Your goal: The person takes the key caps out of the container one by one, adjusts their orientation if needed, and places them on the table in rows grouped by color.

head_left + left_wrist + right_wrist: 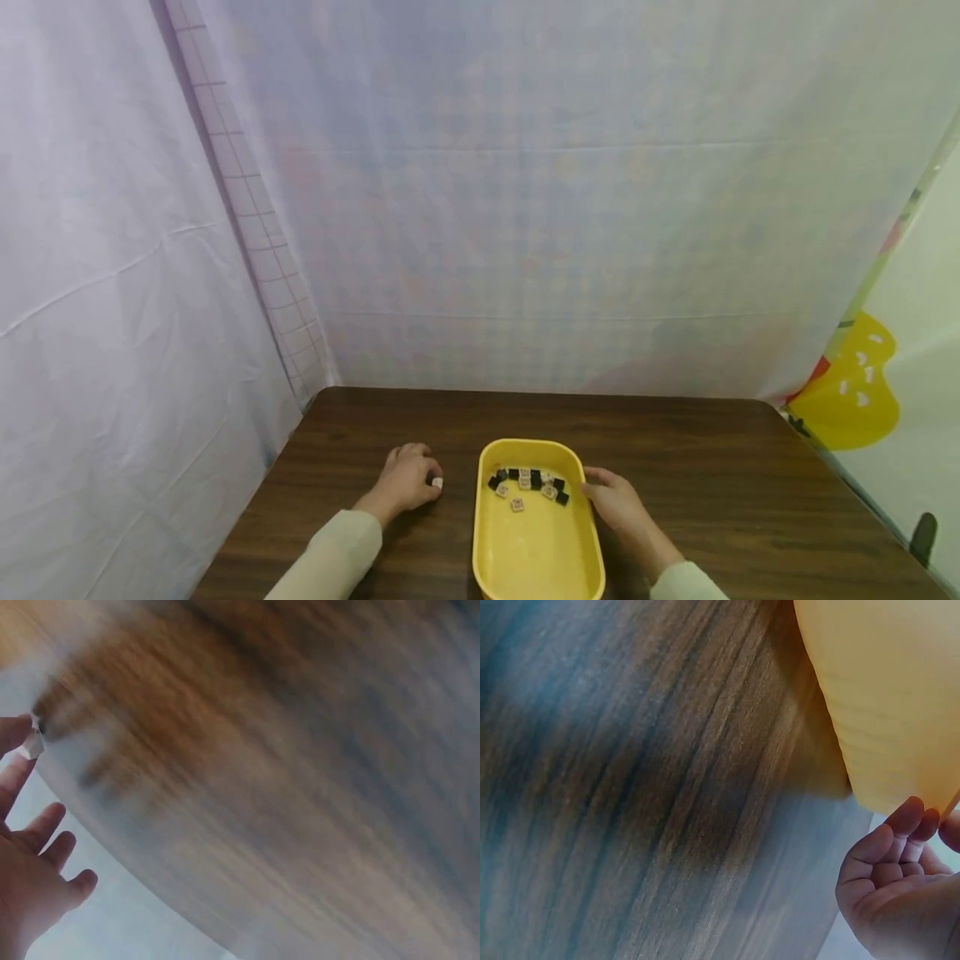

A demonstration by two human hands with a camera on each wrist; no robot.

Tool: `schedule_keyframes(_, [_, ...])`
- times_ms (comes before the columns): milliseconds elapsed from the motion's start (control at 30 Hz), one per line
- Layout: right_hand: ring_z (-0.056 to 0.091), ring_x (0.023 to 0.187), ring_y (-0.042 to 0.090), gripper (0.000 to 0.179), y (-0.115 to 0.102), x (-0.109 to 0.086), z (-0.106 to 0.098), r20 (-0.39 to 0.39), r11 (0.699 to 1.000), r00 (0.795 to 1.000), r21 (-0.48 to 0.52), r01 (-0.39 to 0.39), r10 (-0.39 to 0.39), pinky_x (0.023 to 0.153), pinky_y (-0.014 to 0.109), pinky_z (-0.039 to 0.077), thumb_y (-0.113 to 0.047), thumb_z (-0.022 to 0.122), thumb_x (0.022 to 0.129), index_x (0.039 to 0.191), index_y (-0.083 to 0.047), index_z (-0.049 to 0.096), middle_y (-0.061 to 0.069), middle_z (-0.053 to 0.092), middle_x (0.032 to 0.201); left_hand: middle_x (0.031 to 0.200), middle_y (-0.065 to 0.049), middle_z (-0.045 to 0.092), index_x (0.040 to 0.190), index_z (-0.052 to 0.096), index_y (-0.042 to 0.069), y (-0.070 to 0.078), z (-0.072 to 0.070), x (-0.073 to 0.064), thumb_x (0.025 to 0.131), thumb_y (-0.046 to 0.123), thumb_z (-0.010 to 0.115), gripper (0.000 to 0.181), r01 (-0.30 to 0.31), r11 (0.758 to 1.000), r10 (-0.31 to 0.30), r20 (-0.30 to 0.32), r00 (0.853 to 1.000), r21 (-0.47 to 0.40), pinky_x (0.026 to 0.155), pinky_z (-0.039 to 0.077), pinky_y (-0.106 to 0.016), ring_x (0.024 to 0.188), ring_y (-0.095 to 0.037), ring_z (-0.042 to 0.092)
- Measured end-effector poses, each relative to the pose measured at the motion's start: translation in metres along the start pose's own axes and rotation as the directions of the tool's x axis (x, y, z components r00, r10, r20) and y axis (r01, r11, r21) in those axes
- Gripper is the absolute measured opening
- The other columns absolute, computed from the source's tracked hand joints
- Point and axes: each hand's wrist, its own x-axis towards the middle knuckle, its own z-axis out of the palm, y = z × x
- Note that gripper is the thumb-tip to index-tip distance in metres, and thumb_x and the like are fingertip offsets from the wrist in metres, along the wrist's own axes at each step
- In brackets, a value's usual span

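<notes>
My left hand (405, 482) is to the left of the yellow tub, over the brown table. Between thumb and index finger it pinches a small white tile (437, 482); in the left wrist view the same white tile (31, 745) shows at the fingertips, the other fingers spread. A yellow plastic tub (538, 550) stands in front of me, its rim rounded at the corners. My right hand (618, 507) grips the tub's right rim, thumb on one side and curled fingers (906, 816) against the outer wall. Several small tiles (517, 505), white with printed marks or black, lie at the tub's far end.
The dark wood-grain table (360, 417) runs back to a pale hanging curtain (570, 250). Another white curtain (112, 333) hangs along the left edge. A yellow printed shape (855, 400) shows on the cloth at the right.
</notes>
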Motion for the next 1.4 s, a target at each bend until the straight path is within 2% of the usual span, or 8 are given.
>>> schedule_keyframes(233, [0.064, 0.096, 0.028, 0.042, 0.002, 0.001, 0.001, 0.003, 0.999, 1.0, 0.03, -0.013, 0.013, 0.087, 0.043, 0.051, -0.008, 0.056, 0.096, 0.132, 0.014, 0.052, 0.03, 0.06, 0.121, 0.127, -0.021, 0.057, 0.103, 0.073, 0.011, 0.002, -0.002, -0.005, 0.082, 0.023, 0.081, 0.026, 0.045, 0.996, -0.044, 0.018, 0.999, -0.083, 0.103, 0.03, -0.065, 0.124, -0.043, 0.048])
schedule_keyframes(533, [0.057, 0.111, 0.04, 0.043, 0.003, 0.002, -0.001, 0.021, 0.999, 0.999, 0.024, -0.035, 0.035, 0.097, 0.056, 0.043, -0.01, 0.057, 0.095, 0.131, 0.013, 0.053, 0.03, 0.059, 0.124, 0.128, -0.021, 0.057, 0.108, 0.072, 0.01, 0.003, -0.005, -0.002, 0.087, 0.027, 0.076, 0.027, 0.06, 0.98, -0.067, -0.03, 0.997, -0.189, 0.101, 0.033, -0.065, 0.122, -0.043, 0.049])
schedule_keyframes(700, [0.059, 0.108, 0.038, 0.044, 0.002, 0.001, 0.0, 0.021, 0.996, 0.998, 0.06, -0.059, 0.058, 0.093, 0.052, 0.047, -0.01, 0.056, 0.095, 0.132, 0.013, 0.052, 0.03, 0.06, 0.123, 0.137, -0.022, 0.051, 0.118, 0.069, 0.009, 0.022, -0.01, 0.01, 0.092, 0.027, 0.072, 0.031, 0.064, 0.947, -0.088, -0.064, 0.994, -0.314, 0.104, 0.031, -0.064, 0.127, -0.043, 0.045])
schedule_keyframes(833, [0.054, 0.116, 0.044, 0.045, 0.001, 0.001, 0.0, 0.024, 0.994, 0.997, 0.079, -0.071, 0.069, 0.1, 0.059, 0.04, -0.009, 0.056, 0.094, 0.133, 0.013, 0.052, 0.032, 0.056, 0.129, 0.141, -0.018, 0.049, 0.119, 0.069, 0.012, 0.047, -0.013, 0.019, 0.092, 0.029, 0.071, 0.031, 0.058, 0.929, -0.082, -0.051, 0.995, -0.365, 0.106, 0.029, -0.063, 0.132, -0.042, 0.041])
schedule_keyframes(933, [0.045, 0.125, 0.051, 0.046, 0.001, 0.002, -0.001, 0.033, 0.995, 0.997, 0.069, -0.073, 0.07, 0.106, 0.064, 0.03, -0.01, 0.056, 0.094, 0.134, 0.012, 0.052, 0.033, 0.05, 0.136, 0.142, -0.016, 0.048, 0.118, 0.07, 0.014, 0.064, -0.012, 0.024, 0.091, 0.03, 0.072, 0.032, 0.05, 0.932, -0.066, -0.034, 0.997, -0.359, 0.108, 0.027, -0.062, 0.134, -0.041, 0.039])
schedule_keyframes(1033, [0.04, 0.128, 0.054, 0.047, 0.002, 0.002, -0.002, 0.043, 0.995, 0.996, 0.064, -0.081, 0.079, 0.107, 0.066, 0.026, -0.011, 0.056, 0.094, 0.135, 0.011, 0.052, 0.033, 0.047, 0.14, 0.143, -0.016, 0.047, 0.117, 0.072, 0.014, 0.076, -0.009, 0.027, 0.091, 0.03, 0.073, 0.031, 0.029, 0.942, -0.036, -0.014, 0.999, -0.335, 0.11, 0.024, -0.061, 0.136, -0.04, 0.036])
schedule_keyframes(1200, [0.042, 0.127, 0.053, 0.047, 0.003, 0.002, -0.003, 0.057, 0.992, 0.994, 0.079, -0.096, 0.092, 0.105, 0.065, 0.03, -0.013, 0.055, 0.096, 0.136, 0.01, 0.051, 0.032, 0.049, 0.138, 0.145, -0.017, 0.045, 0.112, 0.074, 0.017, 0.092, -0.003, 0.03, 0.089, 0.031, 0.076, 0.027, -0.011, 0.969, 0.013, 0.005, 1.0, -0.248, 0.112, 0.021, -0.059, 0.139, -0.039, 0.033])
schedule_keyframes(1400, [0.047, 0.124, 0.049, 0.046, 0.003, 0.001, -0.002, 0.056, 0.992, 0.995, 0.095, -0.084, 0.079, 0.104, 0.063, 0.033, -0.013, 0.056, 0.096, 0.135, 0.011, 0.052, 0.03, 0.055, 0.132, 0.147, -0.016, 0.044, 0.106, 0.077, 0.025, 0.101, 0.008, 0.034, 0.088, 0.035, 0.076, 0.021, -0.038, 0.993, 0.04, 0.008, 0.999, -0.111, 0.113, 0.02, -0.06, 0.141, -0.038, 0.031])
